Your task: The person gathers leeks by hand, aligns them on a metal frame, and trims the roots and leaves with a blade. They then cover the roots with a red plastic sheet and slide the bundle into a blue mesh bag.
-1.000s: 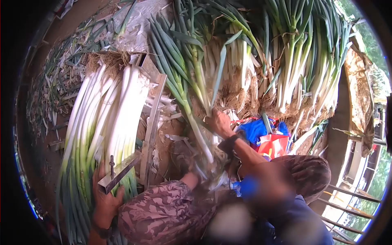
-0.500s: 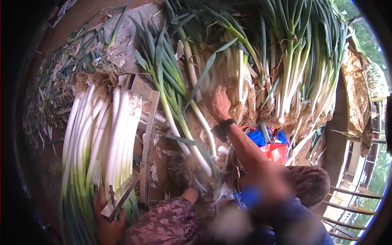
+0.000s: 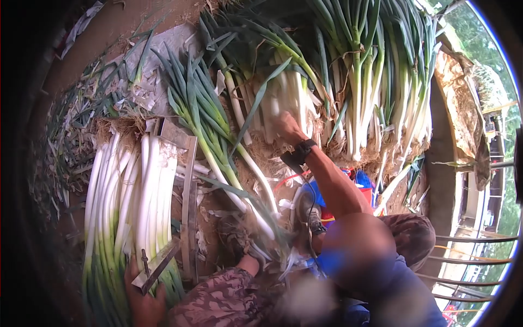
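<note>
A bundle of long green onions [image 3: 114,180] lies at the left in a metal frame [image 3: 189,218], with roots at the top and leaves at the bottom. My left hand [image 3: 146,302] is at the lower end of this bundle, its fingers closed about the end of a short metal bar [image 3: 155,266] across the stalks. My right hand [image 3: 287,128], with a black band on the wrist, reaches into the standing green onions [image 3: 297,90] at the back. Its fingers are curled against the white stalks; the fingertips are hidden. A few loose green onions [image 3: 218,147] lie slanted between the two hands.
More green onions [image 3: 362,103] stand upright at the back right. Peeled scraps [image 3: 76,131] cover the ground at the left. A blue and red bag [image 3: 362,182] sits beyond my right forearm. Metal bars [image 3: 474,259] and a brown wrapped object [image 3: 457,98] are at the right. A blurred patch covers my upper arm.
The view has shifted, so the green onions appear farther left. My right hand's fingers have curled in against the stalks. My left hand stays at the metal bar.
</note>
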The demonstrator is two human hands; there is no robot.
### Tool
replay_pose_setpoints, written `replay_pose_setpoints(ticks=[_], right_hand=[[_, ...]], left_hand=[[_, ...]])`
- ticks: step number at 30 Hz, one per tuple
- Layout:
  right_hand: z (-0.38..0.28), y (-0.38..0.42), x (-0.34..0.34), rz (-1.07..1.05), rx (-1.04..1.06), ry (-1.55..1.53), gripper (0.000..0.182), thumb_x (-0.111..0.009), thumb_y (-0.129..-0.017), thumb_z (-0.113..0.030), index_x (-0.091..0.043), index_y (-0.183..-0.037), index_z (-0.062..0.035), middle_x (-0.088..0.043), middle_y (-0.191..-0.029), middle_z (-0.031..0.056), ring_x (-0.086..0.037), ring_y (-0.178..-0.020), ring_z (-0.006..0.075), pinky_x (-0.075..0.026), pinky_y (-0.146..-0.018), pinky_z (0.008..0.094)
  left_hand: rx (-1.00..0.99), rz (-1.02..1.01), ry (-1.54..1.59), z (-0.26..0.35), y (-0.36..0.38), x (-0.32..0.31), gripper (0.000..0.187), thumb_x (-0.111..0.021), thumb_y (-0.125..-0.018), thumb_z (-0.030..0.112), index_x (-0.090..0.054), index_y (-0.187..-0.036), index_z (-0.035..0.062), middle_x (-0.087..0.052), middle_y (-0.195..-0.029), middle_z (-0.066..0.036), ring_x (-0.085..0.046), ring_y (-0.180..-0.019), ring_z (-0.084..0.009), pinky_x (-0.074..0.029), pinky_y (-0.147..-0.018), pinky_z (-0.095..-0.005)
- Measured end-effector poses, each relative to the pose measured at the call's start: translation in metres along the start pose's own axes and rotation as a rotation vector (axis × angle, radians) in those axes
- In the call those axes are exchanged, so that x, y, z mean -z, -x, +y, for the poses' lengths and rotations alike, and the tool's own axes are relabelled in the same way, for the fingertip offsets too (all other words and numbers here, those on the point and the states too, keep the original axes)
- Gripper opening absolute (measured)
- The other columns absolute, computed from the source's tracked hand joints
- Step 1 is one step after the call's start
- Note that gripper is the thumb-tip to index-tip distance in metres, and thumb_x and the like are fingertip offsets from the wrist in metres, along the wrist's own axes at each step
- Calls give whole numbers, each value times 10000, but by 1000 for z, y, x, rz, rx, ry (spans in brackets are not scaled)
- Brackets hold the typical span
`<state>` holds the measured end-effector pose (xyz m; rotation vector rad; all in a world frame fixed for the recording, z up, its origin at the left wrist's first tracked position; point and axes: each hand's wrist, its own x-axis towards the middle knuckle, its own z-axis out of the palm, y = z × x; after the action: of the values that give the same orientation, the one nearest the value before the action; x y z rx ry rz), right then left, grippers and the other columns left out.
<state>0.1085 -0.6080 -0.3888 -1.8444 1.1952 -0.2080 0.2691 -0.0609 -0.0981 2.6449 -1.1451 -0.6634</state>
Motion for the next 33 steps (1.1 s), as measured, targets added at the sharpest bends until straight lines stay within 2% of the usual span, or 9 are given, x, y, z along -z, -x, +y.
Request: replay_pose_setpoints(ticks=[2,6,12,21,25,28,29,30,33], right_hand=[[-31,27,34,-104,44,21,394,-558,-934,-282,-662,-808,77,-679,-724,224,-709,-697,325,-553,-599,422],[-47,73,48,-109,-35,-151,402,-552,-944,-264,-635,-725,62,-633,-641,137,-625,-586,227,-492,-500,393],[-72,171,49,-62,-217,-473,404,-627,-941,-332,-672,-965,68,-607,-763,51,-537,-672,129,-425,-593,325],[-149,407,62,-270,-287,-1147,283,-550,-1021,-284,-587,-941,-15,-552,-717,10,-546,-615,119,-440,-534,267],[-194,510,70,-609,-243,-1349,335,-551,-1044,-338,-490,-1147,-25,-575,-800,33,-581,-630,135,-480,-553,269],[-227,570,78,-813,36,-1414,509,-563,-1041,-392,-366,-1328,-21,-597,-863,53,-585,-639,160,-501,-602,283],[-237,585,87,-907,-60,-1447,488,-590,-1032,-347,-466,-1355,-2,-618,-893,65,-613,-818,168,-503,-727,311],[-237,582,94,-1039,89,-1387,608,-593,-1028,-253,-275,-1487,-10,-649,-934,105,-655,-905,165,-557,-768,323],[-248,580,108,-997,96,-1400,518,-581,-1035,-241,-339,-1414,17,-628,-902,91,-619,-851,141,-527,-723,317]], left_hand=[[-50,28,-20,-3,2,-1,862,-703,-705,19,-365,-1495,-46,-447,-1426,-267,-431,-1347,-424,-329,-1153,-471],[-93,49,-108,-3,3,-2,880,-780,-706,30,-375,-1485,-33,-467,-1409,-280,-471,-1289,-449,-390,-1108,-487],[-158,71,-47,-23,-3,-13,904,-788,-693,29,-366,-1491,-18,-488,-1415,-267,-455,-1287,-460,-388,-1092,-492],[-274,14,-212,-51,-14,-4,851,-672,-777,-63,-287,-1535,-19,-594,-1210,-335,-569,-1083,-521,-485,-912,-522],[-93,-139,-411,28,9,64,595,-737,-797,81,-549,-1349,-35,-644,-1086,-309,-600,-1032,-496,-494,-892,-511],[-128,275,-401,111,53,100,358,-691,-881,180,-655,-1173,-24,-704,-1079,-221,-670,-1027,-371,-513,-855,-456],[-87,178,-124,143,68,112,400,-653,-934,274,-646,-1184,-37,-711,-1077,-208,-681,-1018,-329,-519,-858,-445],[-42,83,155,166,84,115,469,-616,-986,369,-636,-1195,-51,-719,-1075,-196,-691,-1009,-288,-524,-862,-433],[-91,-349,954,197,118,95,688,-563,-1004,507,-538,-1335,-95,-708,-1128,-225,-697,-991,-273,-532,-911,-408]])
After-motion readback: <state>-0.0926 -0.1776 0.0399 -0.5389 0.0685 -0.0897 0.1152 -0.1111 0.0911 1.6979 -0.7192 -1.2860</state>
